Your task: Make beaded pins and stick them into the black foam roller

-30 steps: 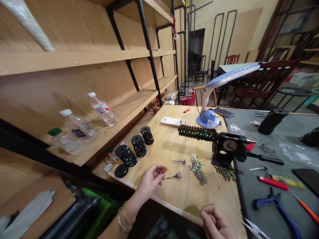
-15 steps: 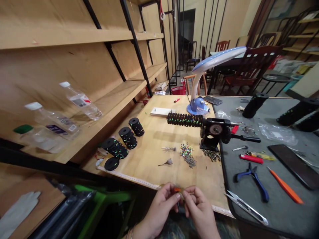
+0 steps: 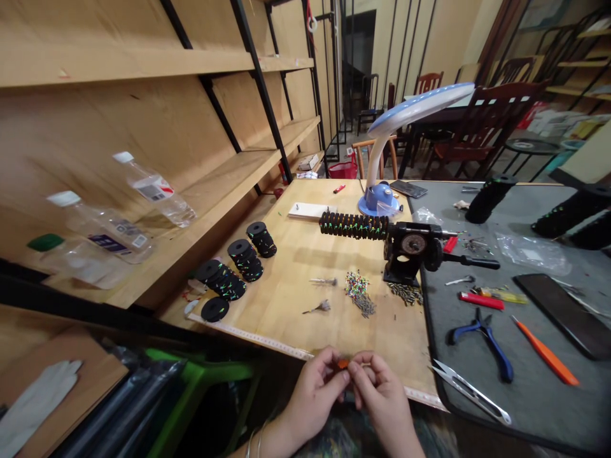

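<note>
My left hand [image 3: 315, 394] and my right hand [image 3: 380, 388] meet just off the front edge of a wooden workboard [image 3: 286, 299]. Their fingertips pinch a small orange piece [image 3: 342, 364], mostly hidden by the fingers. Beyond them lie a heap of tiny multicoloured beads [image 3: 356, 286], a small feathered item [image 3: 317, 307] and a short metal piece [image 3: 323, 281]. A measuring tape [image 3: 258, 340] runs along the board's front edge.
Black spools [image 3: 245, 261] stand at the board's left, beside a shelf with plastic bottles [image 3: 153, 187]. A hand-cranked clamp [image 3: 410, 248] holds a wrapped black rod [image 3: 354, 225]. Pliers [image 3: 484, 343] and snips [image 3: 470, 392] lie on a grey mat [image 3: 477, 299].
My hands have come together at the board's front edge, both now on the orange piece. Earlier only my left hand held it. The view has swung slightly left and down.
</note>
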A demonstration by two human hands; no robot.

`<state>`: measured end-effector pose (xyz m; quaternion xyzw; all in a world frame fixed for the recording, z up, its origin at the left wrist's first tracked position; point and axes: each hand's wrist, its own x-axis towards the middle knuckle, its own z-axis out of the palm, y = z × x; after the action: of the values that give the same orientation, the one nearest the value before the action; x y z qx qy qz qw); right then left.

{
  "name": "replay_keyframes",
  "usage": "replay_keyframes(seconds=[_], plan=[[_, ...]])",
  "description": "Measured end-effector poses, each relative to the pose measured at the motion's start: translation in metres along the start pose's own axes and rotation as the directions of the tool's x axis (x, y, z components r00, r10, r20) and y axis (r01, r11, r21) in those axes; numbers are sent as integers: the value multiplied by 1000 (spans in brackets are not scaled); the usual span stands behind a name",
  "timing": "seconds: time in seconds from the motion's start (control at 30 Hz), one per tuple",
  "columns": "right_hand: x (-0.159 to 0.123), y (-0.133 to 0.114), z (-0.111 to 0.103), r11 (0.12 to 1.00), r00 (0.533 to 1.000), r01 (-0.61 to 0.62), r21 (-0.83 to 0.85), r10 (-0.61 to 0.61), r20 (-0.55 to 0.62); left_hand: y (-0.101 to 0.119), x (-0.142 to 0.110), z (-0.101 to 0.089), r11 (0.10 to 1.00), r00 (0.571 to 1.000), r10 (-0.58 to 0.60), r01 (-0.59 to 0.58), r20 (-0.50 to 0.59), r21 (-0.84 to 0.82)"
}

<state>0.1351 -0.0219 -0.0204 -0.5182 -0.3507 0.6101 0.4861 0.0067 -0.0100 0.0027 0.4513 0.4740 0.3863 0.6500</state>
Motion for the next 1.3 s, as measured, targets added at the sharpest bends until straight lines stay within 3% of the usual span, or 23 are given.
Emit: replay_keyframes(seconds=[0.17,0.33,0.47,0.7,1.0,1.3], plan=[[-1,-2,-1,1000,1000,-16,-19,16,13,-1,0,1,999,999,-25,25,29,-29],[0,-6,0,997,998,-67,42,66,13,-2,1,3,987,995,-84,91,56,-129],[0,-4,0,993,997,-76,93,74,24,-4,1,3,985,997,-74,78,34,-151],[-1,2,-3,988,996,-89,127,86,29,-5,2,4,994,996,-64,69,59,-84],[-7,1,-10,988,990,-136,69,137,-12,-6,2,2,998,998,-65,65,-13,-11],[-10,11,-7,980,984,-174,97,169,56,-9,1,2,999,999,-29,30,-30,19]])
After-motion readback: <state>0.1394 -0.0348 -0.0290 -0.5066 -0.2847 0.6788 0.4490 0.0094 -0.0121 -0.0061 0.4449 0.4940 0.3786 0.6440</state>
